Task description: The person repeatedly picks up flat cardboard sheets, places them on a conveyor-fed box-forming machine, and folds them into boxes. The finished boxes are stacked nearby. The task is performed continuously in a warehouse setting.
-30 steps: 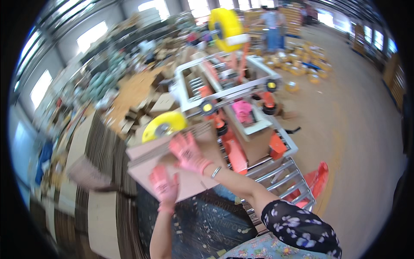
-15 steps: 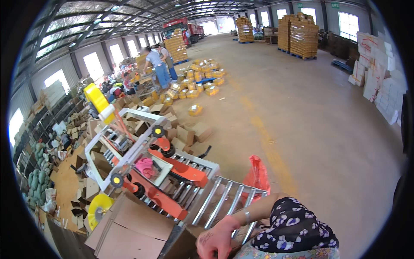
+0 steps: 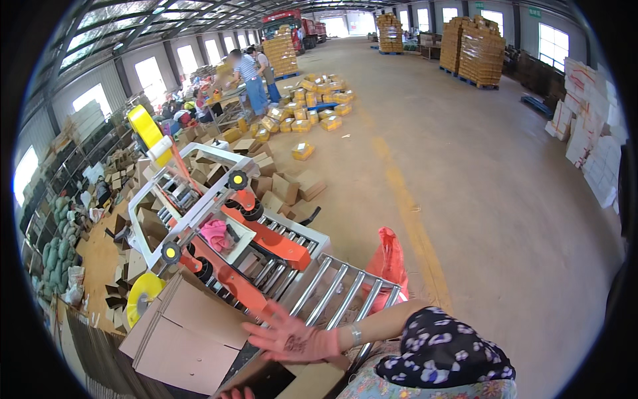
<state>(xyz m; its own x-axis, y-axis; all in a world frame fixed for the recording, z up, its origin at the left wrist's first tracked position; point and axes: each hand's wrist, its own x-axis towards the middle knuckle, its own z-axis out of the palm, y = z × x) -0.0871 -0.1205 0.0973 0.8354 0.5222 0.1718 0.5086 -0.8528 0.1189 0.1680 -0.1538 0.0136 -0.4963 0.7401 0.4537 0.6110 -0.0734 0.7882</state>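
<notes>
My right hand (image 3: 292, 336), in a pink glove, is open with fingers spread above an open cardboard box (image 3: 316, 380). The box stands at the lower edge, its dark inside partly showing. Of my left hand (image 3: 238, 394) only some pinkish fingertips show at the box's near left side; the rest is out of view. Just ahead is a carton-taping machine (image 3: 229, 279) with orange side guides, a yellow tape roll (image 3: 147, 130) on top and steel rollers (image 3: 345, 292). A pink cloth (image 3: 216, 234) lies on it.
Flat folded cartons (image 3: 193, 332) lean at the left, near another yellow tape roll (image 3: 143, 296). A red sack (image 3: 387, 263) hangs by the rollers' right end. Beyond lie loose open boxes (image 3: 286, 189) and yellow-wrapped parcels (image 3: 302, 151). Two people (image 3: 252, 80) stand farther off.
My right hand has moved left and up from the box, its curled fingers now spread. Fingertips of my left hand have come into view at the bottom. The whole view has shifted slightly.
</notes>
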